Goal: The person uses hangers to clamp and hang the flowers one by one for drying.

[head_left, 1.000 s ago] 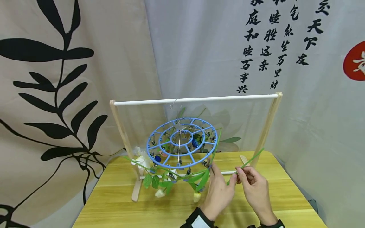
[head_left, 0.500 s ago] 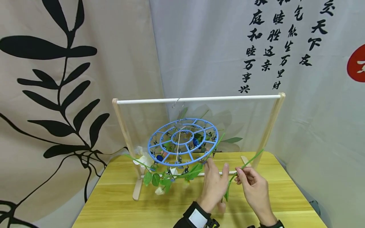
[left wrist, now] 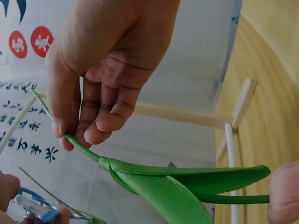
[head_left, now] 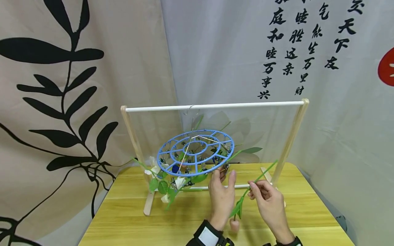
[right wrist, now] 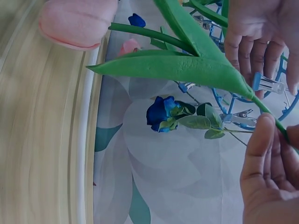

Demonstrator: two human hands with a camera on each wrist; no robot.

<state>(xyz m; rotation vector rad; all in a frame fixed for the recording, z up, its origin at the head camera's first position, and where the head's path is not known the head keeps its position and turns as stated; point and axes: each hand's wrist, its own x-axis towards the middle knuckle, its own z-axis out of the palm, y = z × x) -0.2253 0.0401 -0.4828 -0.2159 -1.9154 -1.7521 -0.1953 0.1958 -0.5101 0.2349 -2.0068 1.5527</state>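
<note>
In the head view, my right hand (head_left: 267,201) pinches the green stem of an artificial pink tulip (head_left: 234,225) between thumb and fingers. Its bloom hangs downward and the stem's bare end points up to the right. My left hand (head_left: 221,200) is raised at the front right of a round blue clip hanger (head_left: 197,174), thumb held apart from the fingers. Beside its fingertips in the right wrist view is a small clear-and-blue clip (right wrist: 268,84). The left wrist view catches only part of the left hand around that clip, at the lower left corner.
The hanger hangs from the white bar (head_left: 215,107) of a wooden rack (head_left: 292,140) on the table (head_left: 123,222). Artificial flowers are clipped to it, including white blooms (head_left: 180,182) and a blue rose (right wrist: 161,114). A printed curtain (head_left: 215,51) stands behind.
My left hand has left the tulip and moved left to the hanger's clips. The tulip now hangs bloom-down from my right hand, lower and more to the left. The hanger has turned slightly.
</note>
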